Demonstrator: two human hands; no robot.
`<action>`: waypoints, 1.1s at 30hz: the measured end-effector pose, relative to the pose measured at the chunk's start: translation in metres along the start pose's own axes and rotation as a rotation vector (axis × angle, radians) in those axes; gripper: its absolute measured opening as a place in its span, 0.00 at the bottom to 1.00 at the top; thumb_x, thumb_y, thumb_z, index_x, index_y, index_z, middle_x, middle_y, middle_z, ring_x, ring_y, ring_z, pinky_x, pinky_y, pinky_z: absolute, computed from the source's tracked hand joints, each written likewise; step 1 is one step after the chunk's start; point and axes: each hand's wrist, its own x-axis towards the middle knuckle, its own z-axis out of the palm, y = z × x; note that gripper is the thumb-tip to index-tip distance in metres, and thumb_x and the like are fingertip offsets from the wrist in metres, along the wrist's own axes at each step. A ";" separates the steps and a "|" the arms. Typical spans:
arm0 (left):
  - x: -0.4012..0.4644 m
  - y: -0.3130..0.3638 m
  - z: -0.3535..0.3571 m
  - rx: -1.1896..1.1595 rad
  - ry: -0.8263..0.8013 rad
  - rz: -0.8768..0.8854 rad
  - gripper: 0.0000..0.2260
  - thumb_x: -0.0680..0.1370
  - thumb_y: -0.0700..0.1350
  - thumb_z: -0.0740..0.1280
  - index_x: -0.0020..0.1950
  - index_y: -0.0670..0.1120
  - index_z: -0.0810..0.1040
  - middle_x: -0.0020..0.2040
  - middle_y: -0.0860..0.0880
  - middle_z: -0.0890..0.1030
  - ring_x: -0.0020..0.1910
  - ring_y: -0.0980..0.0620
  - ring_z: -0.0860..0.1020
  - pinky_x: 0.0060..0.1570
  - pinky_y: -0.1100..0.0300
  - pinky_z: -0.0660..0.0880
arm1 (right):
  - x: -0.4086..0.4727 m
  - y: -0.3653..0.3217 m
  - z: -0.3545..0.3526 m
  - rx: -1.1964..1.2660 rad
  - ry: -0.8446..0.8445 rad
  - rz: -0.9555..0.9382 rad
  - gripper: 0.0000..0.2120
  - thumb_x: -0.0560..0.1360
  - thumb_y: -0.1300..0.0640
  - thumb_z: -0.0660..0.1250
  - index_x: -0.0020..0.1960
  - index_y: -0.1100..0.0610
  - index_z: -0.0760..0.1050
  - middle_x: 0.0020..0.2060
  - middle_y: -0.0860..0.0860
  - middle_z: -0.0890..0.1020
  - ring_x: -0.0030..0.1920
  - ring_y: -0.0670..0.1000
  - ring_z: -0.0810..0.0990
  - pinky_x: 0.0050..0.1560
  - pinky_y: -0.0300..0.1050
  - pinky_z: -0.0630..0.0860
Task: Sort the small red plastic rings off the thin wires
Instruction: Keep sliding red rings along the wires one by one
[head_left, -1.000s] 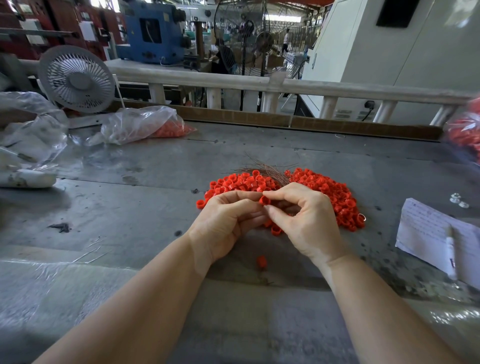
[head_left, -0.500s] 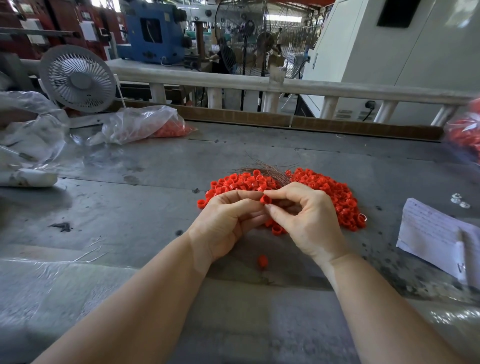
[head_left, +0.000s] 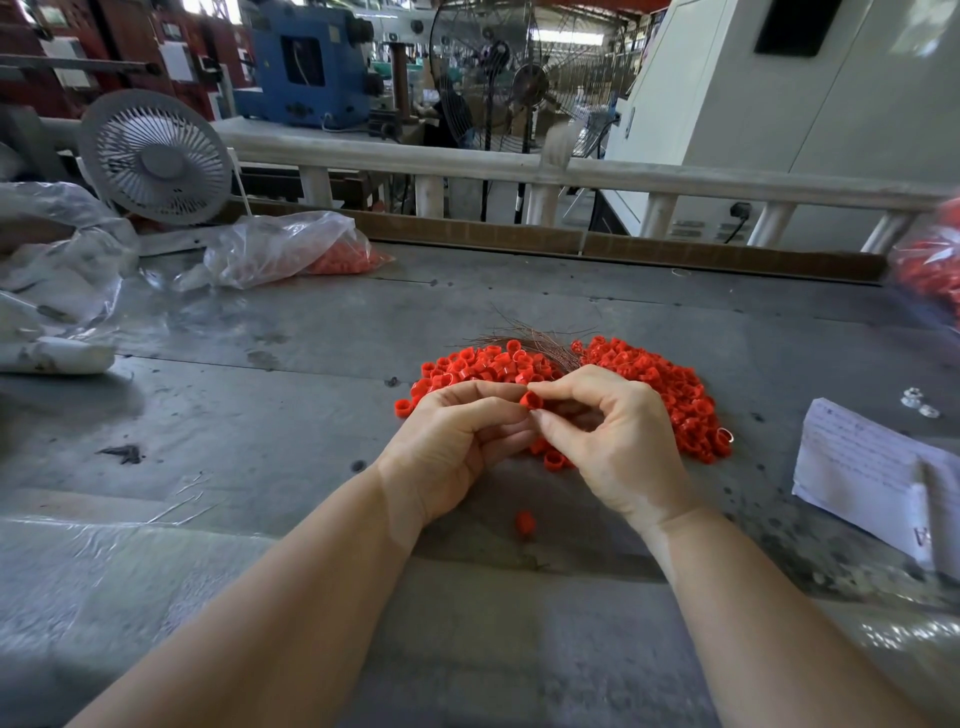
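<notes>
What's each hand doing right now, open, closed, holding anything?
Left hand: fingers curled, tips meeting the red ring; closed on it.
Right hand: thumb and forefinger pinch the same red ring; closed on it.

Bright red rings (head_left: 644, 384) heaped on a dull grey, dark-spotted table (head_left: 291, 415). Thin brownish wires (head_left: 540, 340). Pale grey desk fan (head_left: 154, 157). Clear bag (head_left: 291, 249) tinted pinkish-red inside. White paper (head_left: 862, 462) with faint writing. Blue machine (head_left: 306, 62) behind.
</notes>
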 end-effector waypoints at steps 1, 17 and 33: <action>0.000 0.000 0.000 0.002 0.000 0.002 0.09 0.71 0.28 0.64 0.37 0.39 0.80 0.34 0.41 0.82 0.33 0.49 0.82 0.36 0.61 0.81 | 0.000 0.000 0.000 0.008 -0.002 0.006 0.09 0.68 0.68 0.72 0.47 0.60 0.83 0.41 0.51 0.82 0.41 0.47 0.82 0.45 0.44 0.79; -0.001 0.000 0.000 -0.011 -0.013 0.000 0.05 0.70 0.30 0.66 0.39 0.38 0.79 0.35 0.41 0.83 0.34 0.49 0.83 0.34 0.61 0.80 | 0.000 0.003 0.000 -0.011 -0.001 -0.004 0.10 0.68 0.68 0.72 0.47 0.59 0.83 0.40 0.49 0.82 0.41 0.45 0.81 0.44 0.38 0.78; -0.004 0.000 0.003 0.076 0.019 0.064 0.07 0.72 0.28 0.65 0.39 0.39 0.78 0.34 0.41 0.81 0.32 0.50 0.82 0.33 0.63 0.79 | -0.001 0.001 0.001 -0.016 0.003 0.001 0.09 0.68 0.68 0.73 0.46 0.60 0.83 0.40 0.51 0.82 0.40 0.47 0.82 0.43 0.41 0.79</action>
